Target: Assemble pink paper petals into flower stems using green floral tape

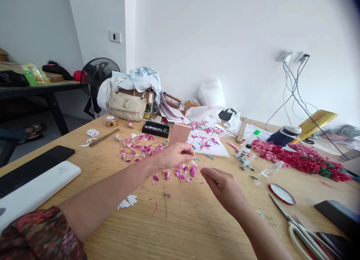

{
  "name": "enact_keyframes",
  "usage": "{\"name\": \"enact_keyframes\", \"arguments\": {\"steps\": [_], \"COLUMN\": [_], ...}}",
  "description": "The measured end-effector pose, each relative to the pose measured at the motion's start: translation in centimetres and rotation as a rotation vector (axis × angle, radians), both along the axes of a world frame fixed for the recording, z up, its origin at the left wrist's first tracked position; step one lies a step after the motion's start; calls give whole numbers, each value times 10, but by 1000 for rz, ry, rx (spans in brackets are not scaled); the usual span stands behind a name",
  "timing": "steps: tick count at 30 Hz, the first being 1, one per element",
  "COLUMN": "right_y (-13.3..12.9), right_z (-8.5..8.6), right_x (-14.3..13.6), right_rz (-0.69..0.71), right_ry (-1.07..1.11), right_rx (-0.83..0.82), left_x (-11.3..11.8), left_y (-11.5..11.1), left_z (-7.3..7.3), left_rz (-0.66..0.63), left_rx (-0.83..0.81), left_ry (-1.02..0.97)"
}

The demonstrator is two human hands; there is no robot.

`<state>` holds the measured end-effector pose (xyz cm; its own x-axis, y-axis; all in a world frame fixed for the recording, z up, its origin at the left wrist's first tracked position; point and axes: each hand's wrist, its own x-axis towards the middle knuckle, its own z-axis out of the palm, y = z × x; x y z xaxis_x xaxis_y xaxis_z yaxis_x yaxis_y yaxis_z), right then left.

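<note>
My left hand (176, 156) reaches over the middle of the wooden table, its fingers curled and pinched together. A small pale piece shows just below its fingertips, but I cannot tell whether it is held. Facing it, my right hand (221, 181) has its fingers pressed together, and whatever they may hold is hidden. Beneath and between the hands lie loose pink and magenta petals (181, 173). Behind my left wrist spread several thin-stemmed pink flowers (140, 145). A single flower on a thin stem (168, 194) and some white petals (128, 202) lie nearer to me.
Scissors (298, 226), a red-rimmed round dish (282, 194) and small bottles (243, 152) lie right, before red flower bunches (315, 160). A white device (42, 194) and black phone (42, 166) lie left. A black tray (155, 129) and beige handbag (128, 105) stand behind.
</note>
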<state>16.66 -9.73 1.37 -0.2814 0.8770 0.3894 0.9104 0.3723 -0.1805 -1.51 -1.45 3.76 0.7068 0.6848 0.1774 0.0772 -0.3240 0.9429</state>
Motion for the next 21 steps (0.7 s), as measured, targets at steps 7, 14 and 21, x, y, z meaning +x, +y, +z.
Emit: {"name": "enact_keyframes", "arguments": {"steps": [7,14,21], "right_y": [3,10,-10], "right_z": [-22,-33,4], "right_x": [17,35,21], "right_rz": [-76,-75,-298], "right_ry": [386,387,222], "right_rx": [-196,-377,-124], "left_x": [-7,-3,-2], "left_y": [2,3,8], "left_z": [0,-7,-2], "left_rz": [-151,-227,-17], "left_rx": [-456,-543,-233], "left_ry": [-278,-381,-226]}}
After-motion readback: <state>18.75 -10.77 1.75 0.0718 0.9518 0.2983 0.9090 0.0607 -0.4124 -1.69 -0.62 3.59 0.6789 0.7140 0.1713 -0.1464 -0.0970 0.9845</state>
